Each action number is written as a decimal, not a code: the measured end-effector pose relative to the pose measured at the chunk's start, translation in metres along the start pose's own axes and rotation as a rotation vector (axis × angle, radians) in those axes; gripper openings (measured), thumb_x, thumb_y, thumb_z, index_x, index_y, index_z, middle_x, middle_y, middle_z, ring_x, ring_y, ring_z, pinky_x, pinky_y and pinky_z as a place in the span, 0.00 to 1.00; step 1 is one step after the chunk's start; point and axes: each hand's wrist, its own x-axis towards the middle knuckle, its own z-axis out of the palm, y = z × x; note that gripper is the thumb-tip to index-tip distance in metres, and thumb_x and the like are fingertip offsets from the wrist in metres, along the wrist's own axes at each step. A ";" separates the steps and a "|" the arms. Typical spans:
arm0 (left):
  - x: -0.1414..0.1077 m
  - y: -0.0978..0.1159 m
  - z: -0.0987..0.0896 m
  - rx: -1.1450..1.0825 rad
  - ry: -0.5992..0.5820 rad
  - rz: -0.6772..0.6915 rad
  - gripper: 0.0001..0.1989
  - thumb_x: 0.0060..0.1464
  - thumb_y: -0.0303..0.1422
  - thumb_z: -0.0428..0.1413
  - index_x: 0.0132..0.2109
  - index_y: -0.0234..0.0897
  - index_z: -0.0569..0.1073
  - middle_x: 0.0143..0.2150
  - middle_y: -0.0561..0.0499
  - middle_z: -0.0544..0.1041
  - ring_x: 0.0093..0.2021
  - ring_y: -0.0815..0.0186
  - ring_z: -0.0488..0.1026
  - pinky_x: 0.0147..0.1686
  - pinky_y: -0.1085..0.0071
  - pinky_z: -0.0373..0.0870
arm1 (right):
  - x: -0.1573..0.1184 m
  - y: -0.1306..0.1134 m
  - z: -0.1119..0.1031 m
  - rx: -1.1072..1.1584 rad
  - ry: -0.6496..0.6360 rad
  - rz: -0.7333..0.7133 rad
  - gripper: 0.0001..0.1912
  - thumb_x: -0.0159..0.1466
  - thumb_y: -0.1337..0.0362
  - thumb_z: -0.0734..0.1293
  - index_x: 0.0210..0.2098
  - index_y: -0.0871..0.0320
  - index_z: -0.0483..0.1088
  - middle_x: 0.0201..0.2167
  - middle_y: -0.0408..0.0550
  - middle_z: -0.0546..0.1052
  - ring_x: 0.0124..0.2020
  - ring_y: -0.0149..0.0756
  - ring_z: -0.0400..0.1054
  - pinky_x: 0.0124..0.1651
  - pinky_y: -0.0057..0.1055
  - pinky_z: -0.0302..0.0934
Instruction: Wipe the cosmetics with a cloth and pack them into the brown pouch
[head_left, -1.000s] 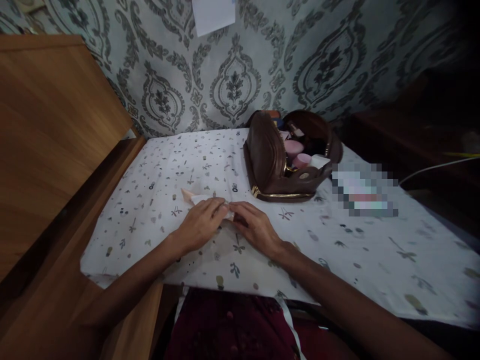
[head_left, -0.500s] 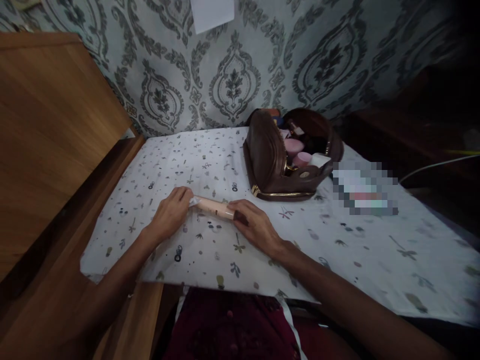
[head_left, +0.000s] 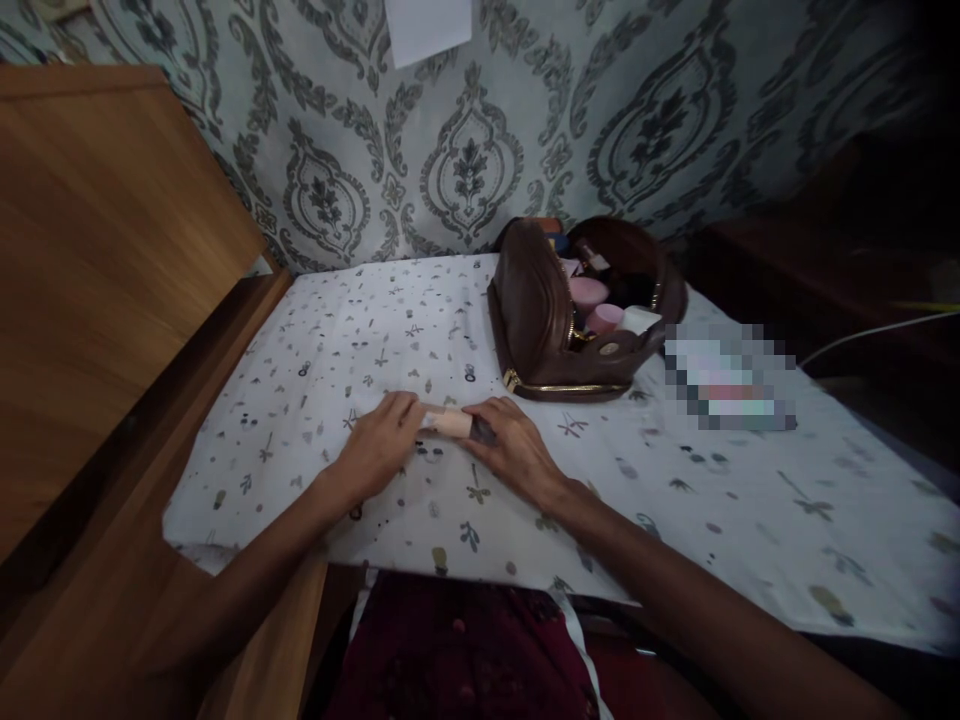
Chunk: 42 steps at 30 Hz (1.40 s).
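A beige cosmetic tube [head_left: 453, 424] with a dark cap lies across between my two hands, just above the cloth-covered table. My right hand [head_left: 517, 450] grips its dark capped end, with the fingers curled over the top. At the other end my left hand [head_left: 384, 440] is closed around the tube, and a bit of thin white tissue [head_left: 430, 420] shows at its fingertips. That hand hides the tube's left part. Behind my right hand stands a brown makeup bag [head_left: 532, 310], unzipped, with pink-topped and white containers inside.
The white printed tablecloth [head_left: 360, 340] covers the table up to the patterned wall [head_left: 469, 165]. A blurred-out flat object [head_left: 727, 385] lies right of the bag, near a pale cable [head_left: 870, 330]. A wooden panel [head_left: 112, 250] rises on the left.
My left hand has slid right along the tube with the white tissue, so less of the tube shows. My right hand has stayed at the capped end.
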 end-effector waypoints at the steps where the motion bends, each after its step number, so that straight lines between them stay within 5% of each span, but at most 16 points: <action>1: 0.003 0.008 0.001 -0.025 0.004 0.033 0.12 0.62 0.20 0.44 0.49 0.37 0.66 0.50 0.41 0.73 0.50 0.56 0.71 0.42 0.63 0.75 | 0.000 0.000 0.000 0.000 -0.001 -0.008 0.13 0.59 0.66 0.72 0.45 0.55 0.73 0.39 0.50 0.76 0.43 0.45 0.69 0.47 0.40 0.64; 6: 0.022 0.043 0.003 -0.045 0.047 0.196 0.09 0.64 0.22 0.46 0.46 0.35 0.68 0.47 0.40 0.74 0.49 0.55 0.73 0.45 0.62 0.76 | 0.001 0.001 0.000 0.011 -0.025 -0.016 0.12 0.60 0.69 0.70 0.43 0.57 0.73 0.40 0.51 0.76 0.44 0.45 0.68 0.50 0.41 0.63; 10: 0.026 0.047 0.002 -0.005 0.008 0.214 0.10 0.64 0.22 0.44 0.45 0.35 0.68 0.47 0.41 0.75 0.48 0.55 0.73 0.41 0.63 0.76 | 0.001 0.000 0.000 0.025 -0.036 0.000 0.09 0.60 0.70 0.69 0.41 0.58 0.72 0.39 0.52 0.76 0.43 0.45 0.68 0.49 0.40 0.63; 14: 0.016 0.030 -0.003 0.008 -0.089 0.139 0.11 0.65 0.24 0.45 0.51 0.35 0.66 0.54 0.41 0.73 0.54 0.56 0.72 0.38 0.64 0.77 | 0.000 -0.004 -0.002 0.050 -0.033 -0.003 0.09 0.61 0.66 0.70 0.42 0.57 0.71 0.40 0.51 0.76 0.44 0.45 0.68 0.49 0.40 0.63; 19: -0.009 -0.002 -0.009 -0.006 -0.189 -0.141 0.16 0.61 0.21 0.45 0.54 0.38 0.66 0.59 0.41 0.71 0.56 0.57 0.72 0.39 0.65 0.77 | -0.002 -0.010 -0.005 0.052 -0.057 0.016 0.10 0.60 0.67 0.70 0.41 0.53 0.70 0.37 0.47 0.75 0.42 0.42 0.69 0.44 0.37 0.64; 25: -0.039 -0.035 -0.001 -0.148 -0.114 -0.320 0.12 0.64 0.24 0.44 0.50 0.38 0.67 0.53 0.43 0.75 0.52 0.58 0.74 0.46 0.63 0.75 | -0.002 -0.007 -0.004 0.076 -0.090 0.008 0.13 0.60 0.66 0.71 0.45 0.54 0.70 0.39 0.49 0.75 0.42 0.43 0.70 0.45 0.39 0.65; 30: -0.041 -0.034 0.001 -0.165 -0.083 -0.369 0.12 0.63 0.23 0.44 0.49 0.37 0.67 0.52 0.43 0.75 0.53 0.57 0.75 0.47 0.62 0.75 | -0.001 -0.005 -0.003 0.123 -0.099 -0.024 0.14 0.63 0.58 0.71 0.47 0.55 0.72 0.40 0.51 0.77 0.42 0.44 0.71 0.44 0.40 0.66; 34: -0.026 -0.010 -0.002 -0.123 -0.125 -0.269 0.16 0.61 0.20 0.44 0.51 0.37 0.68 0.57 0.41 0.74 0.55 0.55 0.74 0.45 0.61 0.77 | -0.001 -0.006 -0.004 0.143 -0.089 -0.026 0.13 0.63 0.59 0.71 0.46 0.55 0.72 0.38 0.51 0.77 0.42 0.44 0.71 0.43 0.39 0.66; 39: 0.002 0.027 -0.005 -0.190 -0.083 0.021 0.16 0.62 0.21 0.43 0.53 0.35 0.67 0.58 0.38 0.73 0.59 0.56 0.71 0.52 0.60 0.75 | -0.002 -0.005 -0.002 0.132 -0.067 -0.074 0.12 0.62 0.63 0.71 0.45 0.55 0.72 0.38 0.50 0.77 0.42 0.45 0.71 0.45 0.41 0.67; 42: 0.018 0.037 -0.010 -0.197 -0.174 0.096 0.14 0.63 0.23 0.42 0.51 0.34 0.67 0.55 0.37 0.73 0.56 0.54 0.72 0.45 0.60 0.76 | -0.003 -0.003 -0.001 0.102 -0.058 -0.077 0.09 0.61 0.65 0.71 0.42 0.55 0.72 0.38 0.50 0.77 0.42 0.45 0.70 0.45 0.41 0.67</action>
